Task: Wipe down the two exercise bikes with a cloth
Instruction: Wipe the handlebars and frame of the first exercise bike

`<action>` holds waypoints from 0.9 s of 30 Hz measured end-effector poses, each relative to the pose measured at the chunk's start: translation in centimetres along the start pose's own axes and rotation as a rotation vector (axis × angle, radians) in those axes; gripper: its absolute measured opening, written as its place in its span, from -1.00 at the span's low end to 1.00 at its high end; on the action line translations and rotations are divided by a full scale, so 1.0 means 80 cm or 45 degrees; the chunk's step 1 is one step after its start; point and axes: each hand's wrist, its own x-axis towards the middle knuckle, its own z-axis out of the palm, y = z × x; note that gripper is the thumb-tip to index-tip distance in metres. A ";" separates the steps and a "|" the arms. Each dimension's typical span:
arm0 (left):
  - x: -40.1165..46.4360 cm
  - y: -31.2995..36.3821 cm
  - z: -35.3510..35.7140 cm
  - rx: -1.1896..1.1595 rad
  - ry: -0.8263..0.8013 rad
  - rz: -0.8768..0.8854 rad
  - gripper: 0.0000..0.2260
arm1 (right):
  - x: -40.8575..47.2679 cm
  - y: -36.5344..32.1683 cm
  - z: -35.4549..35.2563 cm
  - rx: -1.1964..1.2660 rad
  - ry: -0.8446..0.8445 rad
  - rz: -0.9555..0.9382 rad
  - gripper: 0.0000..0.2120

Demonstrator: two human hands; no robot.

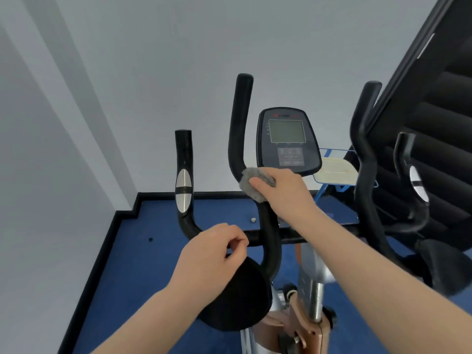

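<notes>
The left hand (217,254) hovers nearest, fingers curled and empty, above the black saddle (237,297). Beyond it the right hand (283,192) grips a grey cloth (249,178) wrapped round the bend of the exercise bike's inner handlebar (238,123), whose long axis rises almost upright beside the console (288,140).

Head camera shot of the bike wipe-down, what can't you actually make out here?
- Console, head view: screen and button text too small and blurred.
- Handlebar bend: covered by the cloth and right hand.
- Second bike: not identifiable; black equipment is cut by the right edge.
- Left hand: whether it touches the bar is unclear.
</notes>
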 end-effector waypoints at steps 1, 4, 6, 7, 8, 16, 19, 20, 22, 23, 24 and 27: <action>0.000 0.000 0.000 0.003 0.009 0.000 -0.91 | -0.005 0.008 -0.010 -0.080 -0.050 -0.017 -0.77; 0.003 0.003 0.001 0.040 0.043 -0.022 -0.91 | 0.003 0.021 -0.031 -0.224 -0.123 -0.031 -0.78; 0.005 0.004 0.002 0.090 0.059 -0.041 -0.92 | -0.004 0.019 -0.016 -0.169 0.014 -0.019 -0.77; 0.004 0.004 0.001 0.119 0.074 -0.050 -0.92 | -0.014 0.020 0.000 -0.136 0.112 -0.015 -0.73; 0.002 0.004 0.001 0.157 0.091 -0.054 -0.91 | -0.032 0.020 0.014 -0.112 0.193 -0.014 -0.69; -0.006 0.012 0.005 0.440 0.212 0.069 -0.89 | -0.048 0.044 0.007 -0.122 0.155 -0.072 -0.74; -0.004 0.012 0.006 0.648 0.188 0.071 -0.78 | -0.073 0.042 0.031 -0.109 0.274 -0.057 -0.64; -0.004 0.013 0.007 0.725 0.174 0.062 -0.73 | -0.087 0.047 0.034 -0.122 0.293 -0.058 -0.62; -0.006 0.015 0.010 0.813 0.170 0.080 -0.68 | -0.107 0.059 0.031 -0.134 0.251 -0.042 -0.63; -0.008 0.016 0.011 0.823 0.169 0.084 -0.68 | -0.104 0.061 0.027 -0.152 0.229 -0.038 -0.68; -0.007 0.016 0.012 0.829 0.154 0.066 -0.68 | -0.095 0.060 0.023 -0.190 0.227 -0.053 -0.73; -0.003 0.010 0.012 0.758 0.110 -0.048 -0.66 | -0.074 0.045 0.023 -0.185 0.259 -0.067 -0.73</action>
